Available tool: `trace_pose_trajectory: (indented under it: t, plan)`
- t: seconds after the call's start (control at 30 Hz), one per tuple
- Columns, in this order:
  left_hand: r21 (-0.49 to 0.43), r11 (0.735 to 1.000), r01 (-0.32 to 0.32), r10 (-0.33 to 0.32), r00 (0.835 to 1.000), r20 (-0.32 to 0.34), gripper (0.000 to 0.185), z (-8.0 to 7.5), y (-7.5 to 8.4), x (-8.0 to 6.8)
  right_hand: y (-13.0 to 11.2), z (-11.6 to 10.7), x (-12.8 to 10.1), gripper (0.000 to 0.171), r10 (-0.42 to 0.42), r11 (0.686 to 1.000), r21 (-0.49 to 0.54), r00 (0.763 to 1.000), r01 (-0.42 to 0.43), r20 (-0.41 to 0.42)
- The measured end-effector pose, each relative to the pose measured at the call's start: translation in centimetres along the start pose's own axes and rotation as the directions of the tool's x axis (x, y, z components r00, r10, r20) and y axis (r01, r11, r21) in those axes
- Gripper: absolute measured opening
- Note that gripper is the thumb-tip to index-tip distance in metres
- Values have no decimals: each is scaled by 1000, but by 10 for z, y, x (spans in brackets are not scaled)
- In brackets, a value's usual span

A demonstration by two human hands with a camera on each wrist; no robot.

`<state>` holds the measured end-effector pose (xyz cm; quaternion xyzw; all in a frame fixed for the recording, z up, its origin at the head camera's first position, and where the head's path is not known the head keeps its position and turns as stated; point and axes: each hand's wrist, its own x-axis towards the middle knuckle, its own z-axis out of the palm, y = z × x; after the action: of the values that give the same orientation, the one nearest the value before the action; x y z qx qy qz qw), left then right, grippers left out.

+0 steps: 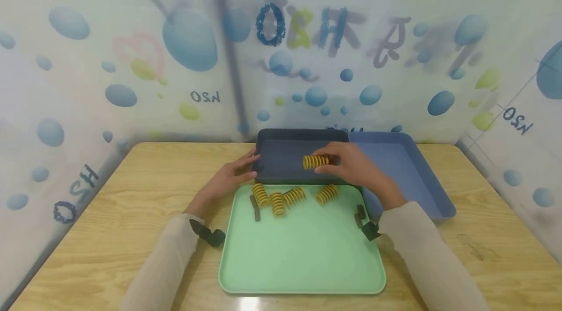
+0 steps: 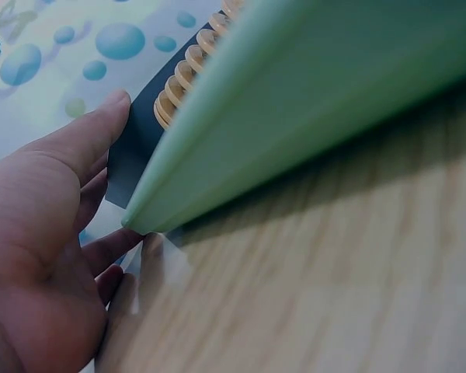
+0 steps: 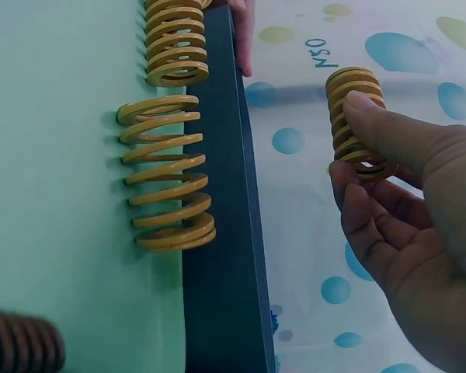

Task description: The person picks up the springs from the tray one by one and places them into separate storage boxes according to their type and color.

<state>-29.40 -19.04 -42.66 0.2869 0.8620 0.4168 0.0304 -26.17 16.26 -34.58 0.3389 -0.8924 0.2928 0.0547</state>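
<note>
We note colours and patterns only. Held spring (image 1: 315,161), in the right hand (image 1: 355,167): yellow coils w/ darker gaps between turns. Four more yellow springs (image 1: 278,203) sit at approx. 12 o'clock on the mint-green tray (image 1: 303,252), which is plain, no pattern. Dark strip (image 1: 254,207) at 10 o'clock on that tray: dark grey-green. Dark navy tray (image 1: 281,155), touched by the left hand (image 1: 230,179), is plain; the lighter blue tray (image 1: 408,169) at its 3 o'clock is plain too. Table (image 1: 110,213): light wood w/ grain streaks. Sleeves (image 1: 421,247): pale beige. Backdrop (image 1: 131,57): whitish, w/ blue and yellow-green bubbles plus dark blue mirrored lettering.
</note>
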Motion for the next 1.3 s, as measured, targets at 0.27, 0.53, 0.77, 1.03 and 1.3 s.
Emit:
trace_pose_trajectory:
  t: [0.27,0.53,0.77,1.03,1.3]
  plan:
    - [-9,1000,8,-8,1000,4,57,-1,-2,1,0,8,16,39,18,997,76,1000,-19,20]
    - [-15,1000,14,-14,1000,6,57,-1,0,1,6,18,33,37,68,993,97,997,-69,21]
    - [-11,1000,-4,4,1000,-1,56,-1,-1,1,11,30,49,39,115,987,111,992,-120,50]
    - [-10,1000,10,-10,1000,-7,57,-3,-3,4,12,41,69,41,177,972,139,978,-192,114]
    - [-27,999,38,-38,999,0,57,-1,-6,4,10,53,86,40,213,967,107,962,-232,170]
